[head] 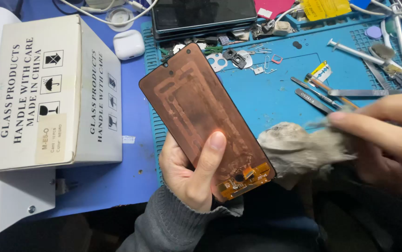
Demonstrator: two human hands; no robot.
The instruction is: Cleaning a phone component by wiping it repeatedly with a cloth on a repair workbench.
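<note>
- Left hand [189,172] grips the copper-backed rectangular phone screen panel [205,119] — thumb pressed on its back, fingers curled behind — tilted above the blue silicone work mat [275,93].
- Right hand [387,140], fingers pinched shut, holds a grey crumpled cloth [299,149] just beside the panel's lower edge.
- A white cardboard box [47,93] lies left.

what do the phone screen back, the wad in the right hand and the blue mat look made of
Phone screen panel: looks like matte copper foil, with pressed outlines and an orange flex cable at the bottom. Wad: soft grey cloth or cotton, frayed and fuzzy. Blue mat: probably silicone or rubber, matte with moulded compartments.
</note>
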